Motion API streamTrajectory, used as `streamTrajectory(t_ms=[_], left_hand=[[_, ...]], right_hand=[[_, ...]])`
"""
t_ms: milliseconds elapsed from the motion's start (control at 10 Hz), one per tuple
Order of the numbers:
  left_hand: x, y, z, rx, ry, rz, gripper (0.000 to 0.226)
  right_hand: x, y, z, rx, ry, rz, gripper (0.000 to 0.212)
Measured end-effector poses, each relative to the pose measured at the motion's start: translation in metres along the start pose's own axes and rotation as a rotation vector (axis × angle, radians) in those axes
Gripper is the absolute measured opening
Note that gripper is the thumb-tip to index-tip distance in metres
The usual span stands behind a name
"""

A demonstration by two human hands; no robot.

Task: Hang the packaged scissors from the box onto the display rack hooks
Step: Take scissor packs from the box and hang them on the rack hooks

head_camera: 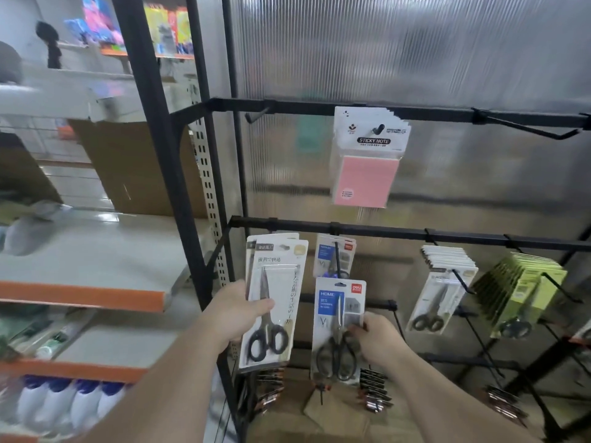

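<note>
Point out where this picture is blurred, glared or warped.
Head view: the shelves on the left are smeared by motion blur; the sticky notes label reads sharp; the beige pack in the left hand is fairly clear, the blue pack in the right hand softer; pale glare streaks the ribbed panel; wide-angle bends the rack bars.

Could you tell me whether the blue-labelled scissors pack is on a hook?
Off: the right hand holds the blue-labelled pack, its top below the hook.
</note>
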State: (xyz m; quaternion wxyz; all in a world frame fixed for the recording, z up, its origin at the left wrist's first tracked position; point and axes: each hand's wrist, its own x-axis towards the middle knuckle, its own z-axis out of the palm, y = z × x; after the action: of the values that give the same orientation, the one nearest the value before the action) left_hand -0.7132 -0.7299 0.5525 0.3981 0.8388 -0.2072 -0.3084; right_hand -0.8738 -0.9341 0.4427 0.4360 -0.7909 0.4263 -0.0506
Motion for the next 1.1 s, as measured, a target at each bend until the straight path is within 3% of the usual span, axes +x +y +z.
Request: streamTrajectory(t_ms=[300, 600, 700, 900, 1100], left_hand=[[0.011, 0.004, 0.011, 0.014, -0.045, 0.035, 0.022], [0.041, 0.001, 0.018, 0.057, -0.063, 0.086, 0.019], [0.047, 0.001, 0.017, 0.033, -0.056, 0.072, 0.023], [0.048, -0.003, 0.020, 0.007, -0.018, 0.037, 0.030], [0.037, 0.010, 0.023, 0.007, -0.030, 0.061, 0.027]], right_hand=[[0.015, -0.016, -0.012, -0.114, -0.002, -0.039, 0.020], [0.097, -0.033, -0.006, -0.040, 0.086, -0.057, 0.014], [0.118, -0.031, -0.002, -0.093, 0.123, -0.051, 0.023], [0.115, -0.036, -0.004, -0.219, 0.062, 0.020, 0.034], [0.063, -0.051, -0.022, -0.123, 0.032, -0.038, 0.021]])
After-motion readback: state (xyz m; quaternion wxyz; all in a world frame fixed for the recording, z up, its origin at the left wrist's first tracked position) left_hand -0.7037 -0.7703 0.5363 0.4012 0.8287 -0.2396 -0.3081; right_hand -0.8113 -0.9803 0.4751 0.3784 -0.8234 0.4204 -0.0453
